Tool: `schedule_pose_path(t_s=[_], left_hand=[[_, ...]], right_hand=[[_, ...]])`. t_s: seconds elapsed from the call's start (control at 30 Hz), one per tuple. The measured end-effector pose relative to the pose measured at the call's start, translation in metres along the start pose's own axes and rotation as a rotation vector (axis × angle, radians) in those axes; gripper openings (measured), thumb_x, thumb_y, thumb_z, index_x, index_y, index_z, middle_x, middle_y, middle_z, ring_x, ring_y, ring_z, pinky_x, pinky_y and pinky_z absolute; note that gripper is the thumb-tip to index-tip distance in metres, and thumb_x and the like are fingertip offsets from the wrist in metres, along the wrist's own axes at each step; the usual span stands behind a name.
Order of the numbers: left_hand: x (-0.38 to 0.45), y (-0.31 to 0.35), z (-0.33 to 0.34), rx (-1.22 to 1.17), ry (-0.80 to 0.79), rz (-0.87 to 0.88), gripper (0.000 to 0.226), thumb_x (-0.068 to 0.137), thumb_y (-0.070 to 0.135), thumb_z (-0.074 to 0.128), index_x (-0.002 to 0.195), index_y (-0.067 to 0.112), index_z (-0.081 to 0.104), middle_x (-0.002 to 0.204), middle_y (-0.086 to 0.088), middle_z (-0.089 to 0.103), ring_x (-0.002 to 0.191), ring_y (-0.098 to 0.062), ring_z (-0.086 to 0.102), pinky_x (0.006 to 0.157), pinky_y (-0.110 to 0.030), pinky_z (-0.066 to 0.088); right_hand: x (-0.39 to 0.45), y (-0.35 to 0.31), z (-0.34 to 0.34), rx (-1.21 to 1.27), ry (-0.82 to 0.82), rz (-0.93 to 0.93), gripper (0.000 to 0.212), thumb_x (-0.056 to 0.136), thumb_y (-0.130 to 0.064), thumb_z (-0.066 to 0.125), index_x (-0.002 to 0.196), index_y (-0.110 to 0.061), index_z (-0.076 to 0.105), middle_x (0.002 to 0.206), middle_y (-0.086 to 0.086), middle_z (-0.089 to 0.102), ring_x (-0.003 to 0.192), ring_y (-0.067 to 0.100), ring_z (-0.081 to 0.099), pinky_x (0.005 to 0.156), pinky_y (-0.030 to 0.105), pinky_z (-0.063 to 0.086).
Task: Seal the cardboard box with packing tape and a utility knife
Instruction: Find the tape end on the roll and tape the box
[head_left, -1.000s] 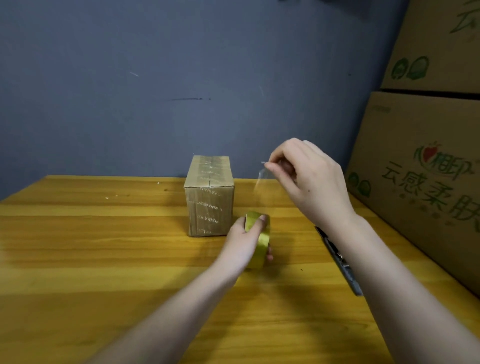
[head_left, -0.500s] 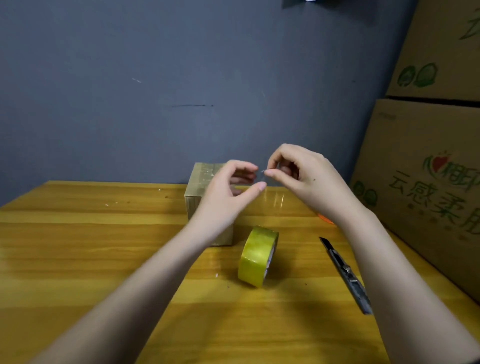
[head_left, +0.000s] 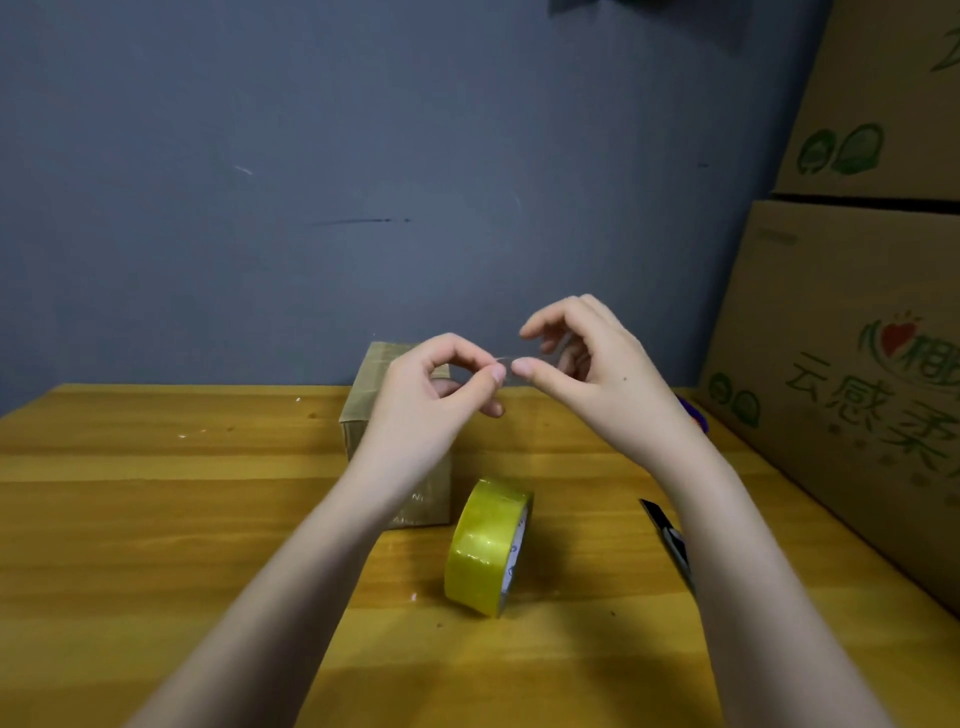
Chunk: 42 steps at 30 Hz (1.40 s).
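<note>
Both hands had shifted slightly rightward since the earlier frame. Left hand (head_left: 431, 395) and right hand (head_left: 587, 374) each pinched a clear tape strip (head_left: 511, 359), held above the box (head_left: 395, 452). Roll (head_left: 488, 545) stood on edge on the table (head_left: 156, 519); knife (head_left: 667, 540) lay to its right. Recommended: keep the strip taut, adhesive off the fingers. Carton (head_left: 852, 364) bore Chinese print, partly legible as "云感柔"
</note>
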<state>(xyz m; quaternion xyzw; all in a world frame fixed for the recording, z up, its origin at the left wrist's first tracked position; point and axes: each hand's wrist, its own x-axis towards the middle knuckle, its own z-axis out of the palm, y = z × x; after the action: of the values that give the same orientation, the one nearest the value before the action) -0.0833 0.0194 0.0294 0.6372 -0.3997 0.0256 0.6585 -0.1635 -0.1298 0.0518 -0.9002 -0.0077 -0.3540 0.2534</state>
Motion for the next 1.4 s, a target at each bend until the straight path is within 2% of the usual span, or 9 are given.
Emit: schedule_pose_path(t_s=[0.2, 0.43, 0.6, 0.77, 0.83, 0.9, 1.03, 1.2, 1.4], left_hand=[[-0.003, -0.001, -0.004, 0.014, 0.034, -0.005, 0.010, 0.086, 0.016, 0.064, 0.077, 0.018, 0.062, 0.080, 0.002, 0.065, 0.063, -0.009, 0.070, 0.066, -0.013, 0.050], [-0.003, 0.004, -0.010, -0.011, 0.079, -0.081, 0.021, 0.088, 0.021, 0.063, 0.067, 0.017, 0.060, 0.075, 0.007, 0.067, 0.059, -0.016, 0.071, 0.066, -0.016, 0.050], [-0.001, 0.006, -0.013, 0.003, 0.106, -0.144, 0.028, 0.088, 0.022, 0.062, 0.061, 0.019, 0.058, 0.081, 0.004, 0.068, 0.059, -0.017, 0.072, 0.066, -0.012, 0.048], [-0.001, 0.007, -0.016, 0.039, 0.129, -0.188, 0.026, 0.088, 0.020, 0.062, 0.064, 0.010, 0.062, 0.086, -0.017, 0.071, 0.067, -0.018, 0.073, 0.080, -0.024, 0.050], [0.000, 0.007, -0.016, 0.038, 0.134, -0.202, 0.025, 0.087, 0.020, 0.062, 0.068, 0.004, 0.065, 0.085, -0.020, 0.072, 0.070, -0.015, 0.072, 0.080, -0.018, 0.049], [-0.001, 0.007, -0.016, 0.043, 0.143, -0.213, 0.026, 0.087, 0.020, 0.062, 0.072, 0.000, 0.067, 0.082, -0.019, 0.072, 0.069, -0.011, 0.071, 0.076, -0.012, 0.049], [0.000, 0.005, -0.017, 0.029, 0.142, -0.227, 0.022, 0.086, 0.018, 0.063, 0.068, 0.008, 0.072, 0.083, -0.007, 0.072, 0.084, -0.013, 0.069, 0.092, -0.029, 0.049], [-0.001, 0.009, -0.019, 0.082, 0.151, -0.212, 0.020, 0.086, 0.022, 0.063, 0.068, 0.019, 0.073, 0.101, 0.008, 0.063, 0.098, 0.007, 0.055, 0.075, 0.000, 0.037], [-0.004, 0.010, -0.015, 0.047, 0.159, -0.217, 0.020, 0.084, 0.019, 0.063, 0.066, 0.017, 0.073, 0.106, 0.003, 0.063, 0.103, 0.000, 0.055, 0.082, -0.015, 0.036]], right_hand=[[-0.005, 0.001, 0.003, 0.456, -0.078, 0.150, 0.011, 0.083, -0.011, 0.069, 0.087, -0.002, 0.065, 0.077, -0.001, 0.065, 0.068, 0.003, 0.062, 0.062, 0.012, 0.047], [-0.003, -0.005, 0.011, 0.603, -0.011, 0.145, 0.023, 0.082, -0.004, 0.067, 0.098, -0.003, 0.050, 0.073, 0.001, 0.067, 0.067, 0.012, 0.061, 0.061, 0.012, 0.047], [-0.005, -0.007, 0.016, 0.528, 0.005, 0.085, 0.020, 0.084, -0.007, 0.066, 0.085, -0.012, 0.047, 0.080, 0.001, 0.066, 0.072, 0.010, 0.062, 0.067, 0.022, 0.049], [-0.006, -0.007, 0.023, 0.589, 0.006, 0.055, 0.016, 0.088, 0.001, 0.059, 0.083, -0.009, 0.048, 0.079, -0.002, 0.065, 0.073, 0.004, 0.061, 0.066, 0.015, 0.047], [-0.007, -0.004, 0.027, 0.588, 0.014, 0.051, 0.015, 0.088, 0.004, 0.057, 0.082, -0.008, 0.050, 0.078, -0.005, 0.064, 0.075, 0.002, 0.060, 0.066, 0.015, 0.047], [-0.007, -0.002, 0.028, 0.563, 0.004, 0.035, 0.012, 0.087, 0.002, 0.055, 0.081, -0.009, 0.055, 0.079, -0.007, 0.064, 0.078, 0.005, 0.061, 0.069, 0.017, 0.047], [-0.007, 0.001, 0.027, 0.513, -0.007, -0.019, 0.014, 0.081, -0.005, 0.052, 0.078, -0.011, 0.065, 0.085, 0.000, 0.065, 0.084, 0.012, 0.060, 0.074, 0.025, 0.046], [-0.008, -0.002, 0.032, 0.416, 0.050, -0.056, 0.010, 0.084, -0.008, 0.067, 0.087, -0.017, 0.071, 0.088, 0.000, 0.066, 0.083, 0.013, 0.061, 0.074, 0.021, 0.049], [-0.009, -0.006, 0.032, 0.346, 0.141, -0.080, 0.009, 0.081, -0.012, 0.071, 0.088, -0.017, 0.073, 0.083, -0.002, 0.067, 0.078, 0.015, 0.060, 0.069, 0.025, 0.049]])
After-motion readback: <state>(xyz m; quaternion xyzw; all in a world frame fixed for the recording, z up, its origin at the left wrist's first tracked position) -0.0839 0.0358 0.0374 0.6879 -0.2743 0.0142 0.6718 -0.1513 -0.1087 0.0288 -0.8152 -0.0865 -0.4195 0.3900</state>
